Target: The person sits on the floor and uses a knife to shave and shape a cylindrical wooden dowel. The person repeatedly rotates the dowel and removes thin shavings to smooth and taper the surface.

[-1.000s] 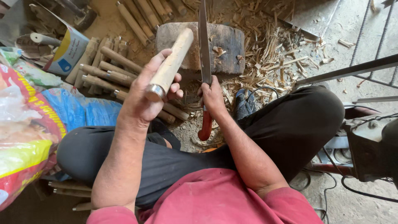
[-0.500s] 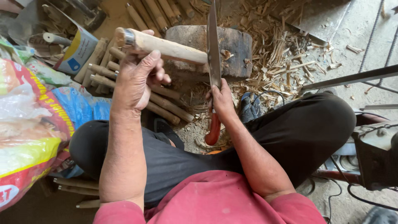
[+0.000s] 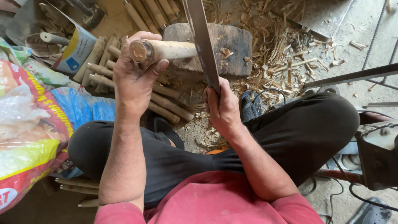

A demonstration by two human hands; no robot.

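down on the floor, the left hand (image 3: 134, 79) is wrapped tight around a pale wooden handle (image 3: 166, 50), fingers curled over it and thumb beneath, with the round, ringed end facing the camera. the handle runs sideways, its far end passing behind the long steel blade (image 3: 203, 45) and over the dark wooden chopping block (image 3: 232, 45). the right hand (image 3: 222, 110) has its grip pressed closed around the knife just below the blade, which stands up and away from the person, its flat touching the handle. whether the handle rests on the block cannot be told. left of the block lies a heap of similar wooden sticks (image 3: 103, 70), some running under the left hand. pale wood shavings (image 3: 286, 62) litter the ground right of the block. a paper cup (image 3: 76, 52) lies tipped near the sticks, and a bright printed sack (image 3: 29, 137) fills the left edge, beside the person's knee in black trousers (image 3: 306, 124).
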